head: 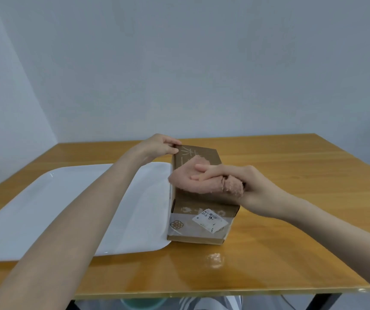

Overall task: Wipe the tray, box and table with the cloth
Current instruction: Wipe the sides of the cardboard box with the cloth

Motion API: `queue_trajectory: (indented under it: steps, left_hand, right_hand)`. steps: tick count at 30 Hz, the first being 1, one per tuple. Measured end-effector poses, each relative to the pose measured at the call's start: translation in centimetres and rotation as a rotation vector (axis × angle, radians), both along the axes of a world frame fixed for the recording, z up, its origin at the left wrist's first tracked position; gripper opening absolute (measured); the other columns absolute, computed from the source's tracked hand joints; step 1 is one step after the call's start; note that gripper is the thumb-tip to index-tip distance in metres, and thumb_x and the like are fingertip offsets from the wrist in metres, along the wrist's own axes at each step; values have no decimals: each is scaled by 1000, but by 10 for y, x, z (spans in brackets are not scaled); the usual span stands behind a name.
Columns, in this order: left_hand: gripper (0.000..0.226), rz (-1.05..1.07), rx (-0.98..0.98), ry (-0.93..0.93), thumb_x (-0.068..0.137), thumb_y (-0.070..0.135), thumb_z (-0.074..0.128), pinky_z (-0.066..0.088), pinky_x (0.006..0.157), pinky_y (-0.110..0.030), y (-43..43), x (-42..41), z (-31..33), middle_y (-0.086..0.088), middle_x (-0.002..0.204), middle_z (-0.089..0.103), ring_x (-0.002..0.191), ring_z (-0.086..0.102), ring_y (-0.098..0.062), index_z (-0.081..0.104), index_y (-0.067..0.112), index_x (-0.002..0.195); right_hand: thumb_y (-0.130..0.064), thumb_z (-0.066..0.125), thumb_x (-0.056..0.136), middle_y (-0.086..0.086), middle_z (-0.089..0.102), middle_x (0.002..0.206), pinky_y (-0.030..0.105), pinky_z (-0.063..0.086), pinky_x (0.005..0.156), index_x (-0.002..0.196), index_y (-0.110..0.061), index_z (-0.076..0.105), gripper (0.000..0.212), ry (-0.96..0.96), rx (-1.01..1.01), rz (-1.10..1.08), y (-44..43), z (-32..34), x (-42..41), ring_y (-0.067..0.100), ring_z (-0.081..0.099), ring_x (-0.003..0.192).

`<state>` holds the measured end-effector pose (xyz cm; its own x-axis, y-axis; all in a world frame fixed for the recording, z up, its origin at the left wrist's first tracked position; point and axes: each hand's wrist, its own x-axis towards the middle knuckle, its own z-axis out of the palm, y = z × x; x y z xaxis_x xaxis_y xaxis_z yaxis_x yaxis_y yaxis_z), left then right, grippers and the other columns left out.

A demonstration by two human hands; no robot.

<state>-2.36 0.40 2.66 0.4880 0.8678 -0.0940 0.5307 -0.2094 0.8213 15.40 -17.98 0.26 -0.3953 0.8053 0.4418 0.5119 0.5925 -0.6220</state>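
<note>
Left hand (pixel 160 145) pinches the far corner of the box (pixel 198 198), steadying it beside the tray (pixel 45 198); right hand (pixel 246 186) clutches the soft cloth (pixel 193 182) on top. Cardboard's probably light, so it may slide on the surface (pixel 291 220).

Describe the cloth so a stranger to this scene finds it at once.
Start at the wooden table and find the brown cardboard box standing at the right edge of the white tray. On the box's top lies the cloth, held by the right hand. It is the only soft, crumpled thing here, pinkish with frayed edges.
</note>
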Motion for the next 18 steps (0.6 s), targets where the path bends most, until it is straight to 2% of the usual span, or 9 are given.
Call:
queue_trajectory:
  steps: [2,4,8,12,14,15,16,17,18]
  left_hand:
    - [39,15,3,1,93,-2,52,27,96,-17,0,1,0,-10,138,52,134,40,-14,54,6,131]
    - [39,13,1,-3,93,-2,51,27,96,-16,1,2,0,-10,137,53,134,40,-14,54,6,130]
    - [40,7,0,-10,94,-2,50,26,95,-17,0,2,-1,-9,140,49,134,39,-13,53,7,133]
    - [39,13,12,-4,94,0,51,26,95,-19,0,2,-2,-8,140,50,131,42,-12,54,9,132]
    - [38,11,9,-9,94,1,50,27,94,-19,1,1,-3,-9,140,50,124,44,-10,54,9,132]
    - [39,7,4,-8,94,1,50,27,94,-19,0,2,-3,-9,140,49,119,44,-8,54,8,132]
    - [39,4,1,-7,94,1,50,27,94,-19,1,2,-3,-9,140,49,115,43,-7,53,8,132]
    - [39,2,2,-6,94,1,50,27,94,-19,1,2,-2,-9,140,49,113,43,-6,53,8,132]
    - [39,5,4,-8,94,1,50,27,94,-19,2,2,-3,-10,140,48,113,42,-6,53,8,132]
  right_hand:
    - [-11,56,91,-5,57,133,27,45,101,115,-24,62,28,52,-1,-55,2,-4,9,1,46,129]
    - [-20,53,94,-9,55,133,21,42,103,115,-26,61,23,25,-21,-58,2,-11,17,0,44,130]
    - [-2,51,93,-11,49,138,14,38,102,119,-27,60,37,-92,-53,-48,0,-21,23,-4,37,133]
    - [-13,54,92,-12,59,128,18,42,102,116,-21,61,26,72,10,-101,-4,-21,27,1,43,131]
    - [-12,53,92,-14,57,131,23,48,94,116,-27,60,29,43,10,-130,-7,-24,32,-1,46,128]
    - [-7,53,92,-12,55,133,24,51,84,115,-32,59,35,2,-4,-141,-8,-27,34,-6,52,120]
    - [-3,53,92,-9,56,132,19,48,73,113,-35,58,39,-12,-28,-150,-8,-29,35,-12,58,105]
    - [-2,54,92,-7,61,124,13,43,67,109,-35,59,38,6,-48,-159,-8,-31,35,-14,59,84]
    - [-6,56,91,-4,68,108,12,39,63,106,-33,62,31,59,-68,-165,-6,-32,34,-9,55,67]
